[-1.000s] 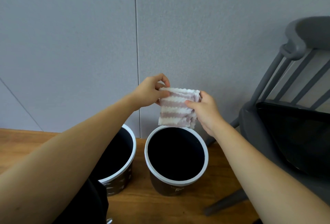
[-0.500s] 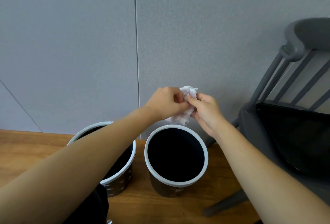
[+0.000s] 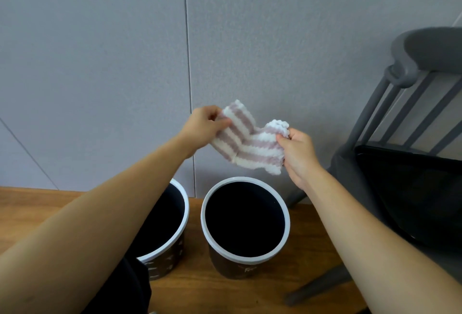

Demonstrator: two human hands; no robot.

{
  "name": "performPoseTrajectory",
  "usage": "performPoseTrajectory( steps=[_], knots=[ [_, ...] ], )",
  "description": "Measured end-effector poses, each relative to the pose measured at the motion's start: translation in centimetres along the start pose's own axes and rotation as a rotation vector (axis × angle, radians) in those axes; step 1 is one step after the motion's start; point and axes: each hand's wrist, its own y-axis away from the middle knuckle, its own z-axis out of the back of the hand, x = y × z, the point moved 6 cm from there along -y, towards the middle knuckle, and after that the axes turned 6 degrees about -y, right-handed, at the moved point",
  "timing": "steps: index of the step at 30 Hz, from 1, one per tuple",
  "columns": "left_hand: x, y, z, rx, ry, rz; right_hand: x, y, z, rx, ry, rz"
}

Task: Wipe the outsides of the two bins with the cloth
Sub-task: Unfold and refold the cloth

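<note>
You hold the striped cloth (image 3: 250, 142) in the air above the two bins, your left hand (image 3: 203, 126) pinching its upper left edge between thumb and curled fingers, your right hand (image 3: 297, 151) pinching the bunched right end the same way. The cloth sags between them, partly folded, clear of both bins. The right bin (image 3: 246, 258) stands just below it on the wooden floor (image 3: 250, 293), with the left bin (image 3: 172, 256) close beside it, half hidden under your left forearm; whether the two touch you cannot tell from here. A grey chair (image 3: 400, 103) stands near on the right. Neither outside looks to have been wiped yet, so the step in hand is most likely getting the cloth into a workable shape. Fold it into a flat pad that fills one palm, leaving no tails to drag into the open mouths. Free the other hand to steady the rim, since these light bins will probably slide or tip. Start below the white rim and work round.
</note>
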Motion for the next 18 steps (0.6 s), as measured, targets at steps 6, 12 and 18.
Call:
performPoseTrajectory(
  steps=[6, 12, 18],
  knots=[
    [2.2, -0.5, 3.7, -0.106, 0.109, 0.086, -0.1, -0.9, 1.8, -0.111, 0.056, 0.036],
    [1.3, -0.2, 2.8, 0.04, 0.285, 0.094, -0.1, -0.6, 1.7, -0.107, -0.123, 0.021],
    [1.8, 0.1, 2.8, 0.12, 0.234, 0.102, 0.2, -0.9, 2.1, -0.019, -0.054, -0.002]
  ],
)
